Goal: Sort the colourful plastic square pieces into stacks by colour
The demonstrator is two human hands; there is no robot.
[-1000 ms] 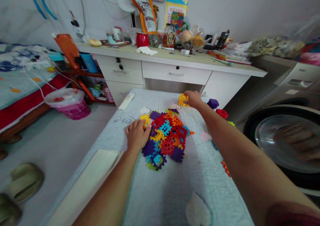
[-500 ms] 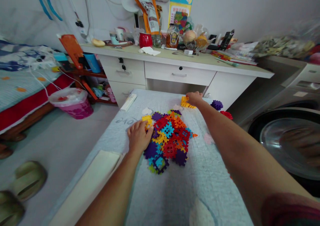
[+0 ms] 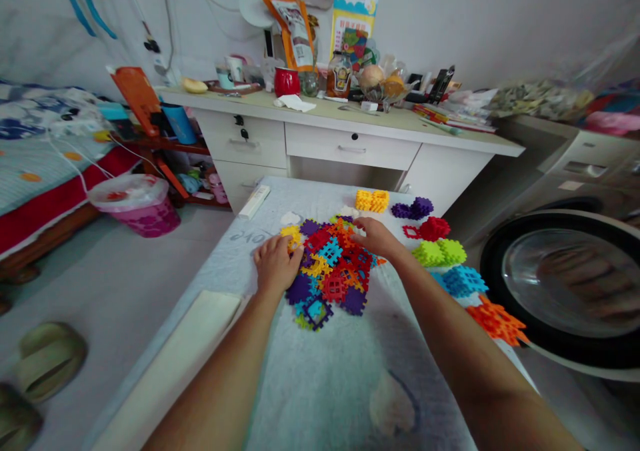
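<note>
A mixed pile of interlocking plastic building tiles [image 3: 334, 287] in red, purple, blue, orange and yellow lies on the cloth-covered table [image 3: 320, 384]. My left hand [image 3: 277, 262] rests at the pile's left edge, fingers spread, beside some yellow tiles [image 3: 291, 236]. Over the upper right edge of the pile is my right hand [image 3: 377, 238], thumb and fingers apart with nothing seen between them. Sorted stacks line the table's far and right side: yellow [image 3: 372, 200], purple [image 3: 413, 208], red [image 3: 434, 228], lime green [image 3: 440, 252], blue [image 3: 463, 281] and orange [image 3: 497, 319].
A white box-like strip [image 3: 256, 201] lies at the table's far left corner. A long cream board [image 3: 200, 331] runs along the left edge. Behind stands a white desk [image 3: 350, 131] crowded with jars and packets. A washing machine [image 3: 565, 284] is close on the right.
My right hand has come back from the yellow stack to the pile, leaving yellow tiles there. My left hand has stayed at the pile's left edge. The view has turned slightly right.
</note>
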